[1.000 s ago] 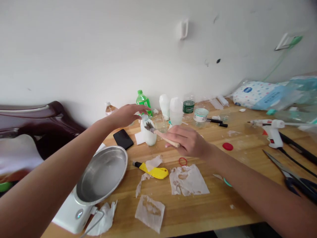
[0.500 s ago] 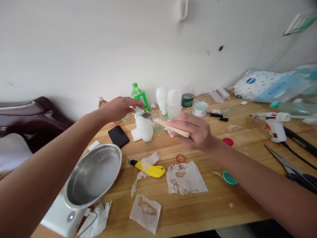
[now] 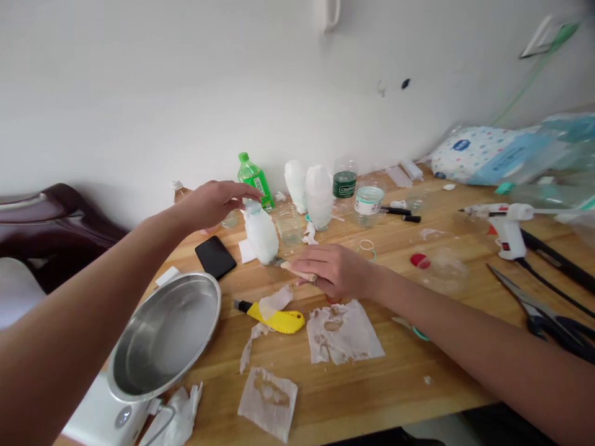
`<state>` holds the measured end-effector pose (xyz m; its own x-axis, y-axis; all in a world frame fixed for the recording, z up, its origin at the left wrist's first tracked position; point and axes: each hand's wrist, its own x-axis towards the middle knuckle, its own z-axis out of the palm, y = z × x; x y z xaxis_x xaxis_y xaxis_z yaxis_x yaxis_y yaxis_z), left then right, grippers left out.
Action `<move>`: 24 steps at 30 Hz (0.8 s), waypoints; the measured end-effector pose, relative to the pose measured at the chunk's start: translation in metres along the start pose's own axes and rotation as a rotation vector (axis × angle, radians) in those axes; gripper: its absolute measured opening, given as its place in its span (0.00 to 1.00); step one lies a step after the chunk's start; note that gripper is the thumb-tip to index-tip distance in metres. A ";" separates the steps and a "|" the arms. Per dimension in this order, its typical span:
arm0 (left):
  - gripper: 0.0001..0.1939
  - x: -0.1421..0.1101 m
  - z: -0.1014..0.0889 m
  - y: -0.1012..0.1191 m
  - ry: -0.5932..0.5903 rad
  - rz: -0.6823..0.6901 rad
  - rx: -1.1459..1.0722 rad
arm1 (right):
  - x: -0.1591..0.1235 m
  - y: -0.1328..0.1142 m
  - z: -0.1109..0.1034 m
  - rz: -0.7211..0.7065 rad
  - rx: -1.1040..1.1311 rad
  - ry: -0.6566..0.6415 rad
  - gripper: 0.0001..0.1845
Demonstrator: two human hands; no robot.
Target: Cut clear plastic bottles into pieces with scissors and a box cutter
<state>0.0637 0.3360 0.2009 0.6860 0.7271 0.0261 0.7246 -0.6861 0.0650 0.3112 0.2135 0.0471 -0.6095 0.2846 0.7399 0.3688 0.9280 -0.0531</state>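
A bottle [image 3: 261, 235] wrapped in wet white paper stands slightly tilted on the table. At its neck is my left hand [image 3: 222, 201], with the fingers curled over the top and holding it there. My right hand [image 3: 337, 271] grips a wooden-handled paintbrush [image 3: 302, 274]; the bristles touch the bottle's lower right side near the table. Two more white-covered bottles, a rear one [image 3: 296, 186] and a nearer one [image 3: 319, 198], stand behind. A steel basin [image 3: 214, 322] with cloudy white liquid lies below my left forearm.
In front are a yellow utility knife [image 3: 283, 321] and torn white paper sheets [image 3: 344, 334]. A black phone [image 3: 215, 257] lies left of the bottle. Clear plastic bottle parts [image 3: 369, 201] stand farther back. Scissors [image 3: 525, 297] and a glue gun [image 3: 506, 223] lie on the right.
My right hand has brought the paintbrush down from the bottle's neck to its base. My left hand stays at the neck. The view has shifted slightly.
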 end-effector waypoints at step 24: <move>0.33 -0.017 -0.015 0.023 0.008 -0.056 0.286 | 0.013 -0.028 0.006 -0.097 -0.140 0.034 0.10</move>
<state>0.0678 0.3082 0.2165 0.6445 0.7636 0.0380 0.7513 -0.6233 -0.2169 0.2891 0.1929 0.0540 -0.6240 0.1845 0.7593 0.4049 0.9075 0.1122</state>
